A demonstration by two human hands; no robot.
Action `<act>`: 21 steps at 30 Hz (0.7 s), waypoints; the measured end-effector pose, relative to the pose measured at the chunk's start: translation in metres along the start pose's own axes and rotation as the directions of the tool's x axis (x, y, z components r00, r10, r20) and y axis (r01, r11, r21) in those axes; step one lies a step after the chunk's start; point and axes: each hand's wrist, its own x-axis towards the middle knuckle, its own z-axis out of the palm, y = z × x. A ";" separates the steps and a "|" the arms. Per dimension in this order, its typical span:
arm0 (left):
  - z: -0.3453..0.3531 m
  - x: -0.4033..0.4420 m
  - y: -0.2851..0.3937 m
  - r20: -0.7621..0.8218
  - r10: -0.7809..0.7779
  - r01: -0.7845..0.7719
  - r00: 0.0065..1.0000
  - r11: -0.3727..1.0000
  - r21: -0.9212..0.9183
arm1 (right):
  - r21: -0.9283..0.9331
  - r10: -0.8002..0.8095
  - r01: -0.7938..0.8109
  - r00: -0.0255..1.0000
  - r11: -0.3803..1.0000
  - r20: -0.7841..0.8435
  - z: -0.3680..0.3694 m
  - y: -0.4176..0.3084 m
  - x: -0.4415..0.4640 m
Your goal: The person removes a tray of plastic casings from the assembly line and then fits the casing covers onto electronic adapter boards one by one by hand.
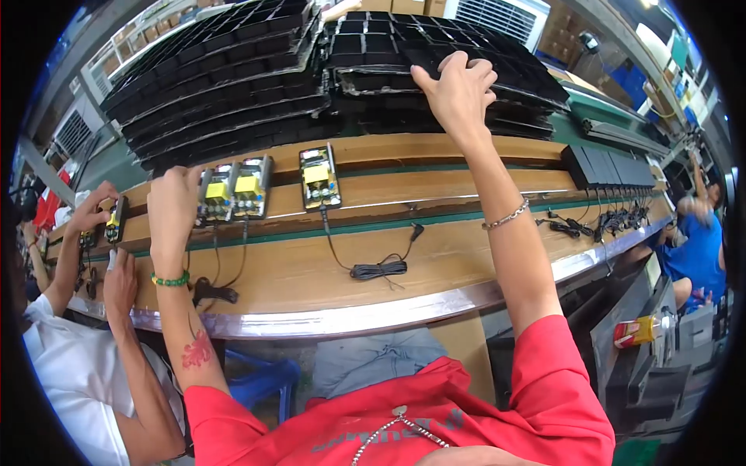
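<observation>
My right hand (pixel 460 97) reaches over the front edge of the right stack of black trays (pixel 381 58), its fingers bent and spread over the top tray. My left hand (pixel 174 203) is curled beside two open power adapters with yellow transformers (pixel 252 188), its fingertips turned away from view. Whether it holds anything is hidden. A third open adapter (pixel 319 177) lies on the wooden bench (pixel 451 264) between my hands, its cable running down to a tied black cord bundle (pixel 378 269).
Closed black adapters (pixel 610 168) stand in a row at the right, with bundled cables before them. Another tray stack (pixel 225 78) rises at the back left. A co-worker's hands (pixel 119 283) handle an adapter at the left; a person in blue (pixel 698 245) sits far right.
</observation>
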 end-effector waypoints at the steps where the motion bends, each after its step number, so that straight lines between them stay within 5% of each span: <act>1: -0.003 -0.004 0.013 0.039 -0.005 0.008 0.999 0.997 -0.078 | -0.006 -0.001 0.001 1.000 1.000 -0.006 -0.004 0.007 0.001; 4: 0.002 -0.014 0.043 0.036 0.127 -0.116 0.991 0.969 -0.219 | 0.181 -0.207 0.227 0.971 0.957 -0.119 -0.025 0.026 -0.014; 10: -0.001 -0.028 0.121 0.114 0.315 -0.231 0.942 0.857 -0.460 | 0.166 -0.458 0.515 0.841 0.841 -0.289 -0.073 0.061 -0.051; 12: 0.001 -0.032 0.146 -0.188 0.432 -0.470 0.882 0.833 -0.291 | 0.125 -0.520 0.590 0.778 0.798 -0.353 -0.088 0.065 -0.061; 14: -0.009 -0.028 0.171 -0.235 0.482 -0.535 0.844 0.781 -0.321 | 0.162 -0.529 0.622 0.753 0.766 -0.390 -0.098 0.067 -0.069; 16: -0.020 -0.025 0.192 0.049 0.434 -0.207 0.900 0.522 -0.828 | 0.208 -0.529 0.648 0.735 0.733 -0.423 -0.099 0.068 -0.072; 18: -0.014 -0.016 0.198 0.143 0.464 -0.080 0.874 0.428 -0.900 | 0.269 -0.543 0.673 0.725 0.689 -0.423 -0.107 0.063 -0.073; 21: -0.005 -0.006 0.203 0.117 0.653 0.125 0.748 0.034 -0.992 | 0.340 -0.525 0.655 0.749 0.675 -0.403 -0.107 0.058 -0.072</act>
